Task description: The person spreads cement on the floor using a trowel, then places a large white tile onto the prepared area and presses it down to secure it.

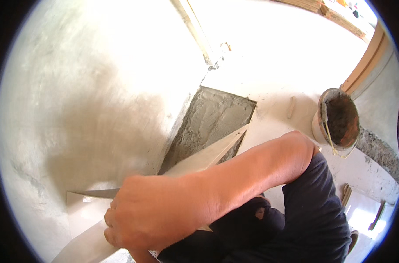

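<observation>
My right arm reaches across from the right, elbow bent, and my right hand [153, 212] is at the lower left with its fingers curled. The fingers close on the edge of a pale, flat tile [83, 246] that runs out of the lower left. Only a bit of skin of my left hand or wrist [142, 256] shows under the right hand; its fingers are hidden. Beyond my right forearm, a pointed pale tile piece [208, 152] lies over the near part of a grey wet mortar bed [217, 107]. My hand hides whether the two pale pieces join.
A bucket [320, 125] with dark residue and a wire handle stands at the right, beside a grey rubble strip [379, 151]. White floor tiles [269, 83] surround the mortar. A smeared pale wall [89, 96] rises at left. My dark-clothed leg [313, 210] is close at right.
</observation>
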Tool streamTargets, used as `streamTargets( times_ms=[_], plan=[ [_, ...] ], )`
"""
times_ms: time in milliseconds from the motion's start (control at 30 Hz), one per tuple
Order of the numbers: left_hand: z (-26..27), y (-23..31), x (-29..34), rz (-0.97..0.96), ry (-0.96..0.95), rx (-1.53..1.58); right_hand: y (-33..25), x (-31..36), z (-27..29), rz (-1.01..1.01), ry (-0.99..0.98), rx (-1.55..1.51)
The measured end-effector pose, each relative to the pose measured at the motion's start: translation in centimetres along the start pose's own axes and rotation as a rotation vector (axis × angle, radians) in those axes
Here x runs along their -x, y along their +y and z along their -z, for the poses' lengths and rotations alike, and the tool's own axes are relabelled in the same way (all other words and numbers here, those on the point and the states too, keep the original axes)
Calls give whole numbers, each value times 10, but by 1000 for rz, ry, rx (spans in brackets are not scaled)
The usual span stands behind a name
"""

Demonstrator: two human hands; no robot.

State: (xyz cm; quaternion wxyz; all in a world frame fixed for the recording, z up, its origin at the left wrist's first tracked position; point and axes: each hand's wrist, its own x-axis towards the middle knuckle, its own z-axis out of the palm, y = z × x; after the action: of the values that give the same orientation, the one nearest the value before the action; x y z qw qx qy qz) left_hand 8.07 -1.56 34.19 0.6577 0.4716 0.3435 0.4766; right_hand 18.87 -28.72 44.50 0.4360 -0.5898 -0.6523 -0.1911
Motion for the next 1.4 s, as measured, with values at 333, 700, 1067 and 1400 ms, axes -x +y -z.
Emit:
streamTargets(
  times_ms=[333,700,1067,1400],
  plan=[
    [-30,-33,39,34,-94,4,-19,54,21,117,-600,-47],
    [-7,-37,34,42,-107,28,-30,102,12,28,-371,-19],
    [9,-36,29,29,-97,21,15,156,62,-746,-331,445],
    [16,-30,28,18,-99,20,125,279,18,-1752,-39,83]
  ],
)
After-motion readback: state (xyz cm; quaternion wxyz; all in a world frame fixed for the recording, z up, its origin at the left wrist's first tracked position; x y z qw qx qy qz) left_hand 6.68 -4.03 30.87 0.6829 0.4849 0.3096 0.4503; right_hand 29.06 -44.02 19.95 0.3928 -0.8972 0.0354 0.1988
